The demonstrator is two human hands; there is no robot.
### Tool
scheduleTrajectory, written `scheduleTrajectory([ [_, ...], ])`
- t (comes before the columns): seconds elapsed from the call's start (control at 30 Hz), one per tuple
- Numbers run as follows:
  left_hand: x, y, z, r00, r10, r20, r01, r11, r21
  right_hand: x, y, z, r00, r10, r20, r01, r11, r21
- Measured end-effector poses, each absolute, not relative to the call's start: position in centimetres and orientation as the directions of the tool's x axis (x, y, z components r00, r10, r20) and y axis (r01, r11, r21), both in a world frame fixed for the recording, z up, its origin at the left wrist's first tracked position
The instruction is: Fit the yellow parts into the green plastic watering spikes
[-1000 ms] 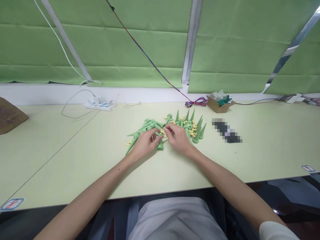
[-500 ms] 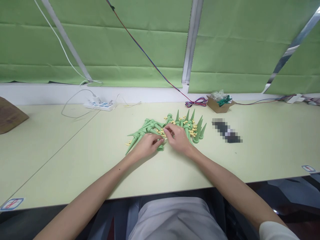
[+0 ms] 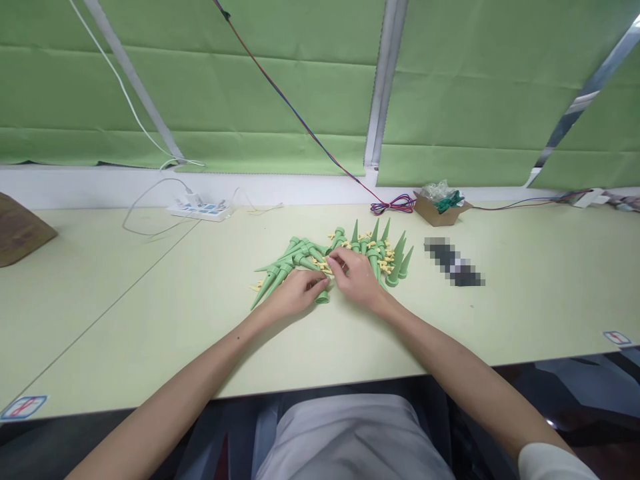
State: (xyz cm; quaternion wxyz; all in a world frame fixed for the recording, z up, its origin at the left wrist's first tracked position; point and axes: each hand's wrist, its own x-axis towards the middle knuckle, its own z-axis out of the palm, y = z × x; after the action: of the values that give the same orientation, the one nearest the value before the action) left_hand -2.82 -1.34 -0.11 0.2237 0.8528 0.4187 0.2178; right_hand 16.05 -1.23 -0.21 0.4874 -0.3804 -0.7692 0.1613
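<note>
My left hand (image 3: 299, 292) is closed, thumb against fingers, around a green plastic watering spike (image 3: 322, 298). The spike's round open end shows below the fingertips, and the rest of it is hidden by the hand. My right hand (image 3: 356, 275) is in a pinch just to the right, its fingertips near small yellow plastic pieces (image 3: 321, 265). Whatever sits in that pinch is too small or hidden to make out. More green cone-shaped spikes (image 3: 271, 280) lie in a heap behind the left hand. Behind the right hand, several spikes (image 3: 399, 259) stand point-up among yellow pieces (image 3: 386, 265).
A small cardboard box (image 3: 440, 212) holding clear plastic and green bits stands at the back right. Coiled red-blue wire (image 3: 393, 204) lies beside it. A white power strip (image 3: 203, 211) sits at the back left. A blurred dark object (image 3: 454, 261) lies to the right.
My left hand has shifted very slightly, and the spike's open end with it, a touch right and down. My right hand stays in its pinch.
</note>
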Motion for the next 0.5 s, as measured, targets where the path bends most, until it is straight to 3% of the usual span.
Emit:
scheduleTrajectory([
  [0.5, -3.14, -1.29, 0.56, 0.359, 0.896, 0.26, 0.578, -0.432, 0.692, 16.19, -1.15, -0.27, -0.243, 0.744, 0.622, 0.435, 0.657, -0.616],
])
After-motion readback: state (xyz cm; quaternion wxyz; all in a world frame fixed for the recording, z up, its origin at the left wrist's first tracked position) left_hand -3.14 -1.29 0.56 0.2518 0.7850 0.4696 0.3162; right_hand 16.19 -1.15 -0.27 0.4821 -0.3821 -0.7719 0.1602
